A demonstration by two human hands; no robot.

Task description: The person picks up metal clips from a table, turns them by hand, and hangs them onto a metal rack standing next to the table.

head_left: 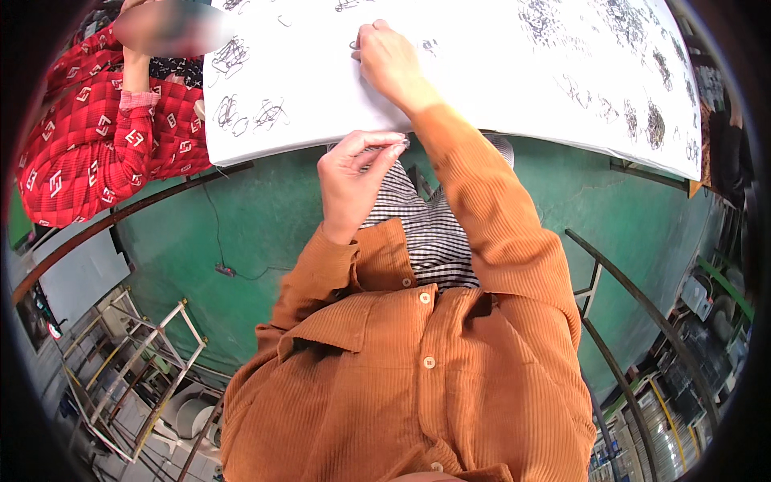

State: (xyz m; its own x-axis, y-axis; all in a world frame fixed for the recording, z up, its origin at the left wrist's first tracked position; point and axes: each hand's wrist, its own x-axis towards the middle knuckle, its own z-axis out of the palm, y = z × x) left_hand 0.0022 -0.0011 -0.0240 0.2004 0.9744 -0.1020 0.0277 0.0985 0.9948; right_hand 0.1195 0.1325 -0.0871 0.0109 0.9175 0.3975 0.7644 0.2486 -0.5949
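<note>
A brown corduroy shirt (pixel 498 386) fills six o'clock. Toward eleven, the left hand (pixel 348 178) pinches a small dark piece (pixel 405 143) between closed fingers, by the near edge of the white desk (pixel 498 96). At twelve, the right hand (pixel 391 68) has curled fingers over the desk; whether they grip anything, I cannot tell. Black strands (pixel 655 124) lie heaped at two.
</note>
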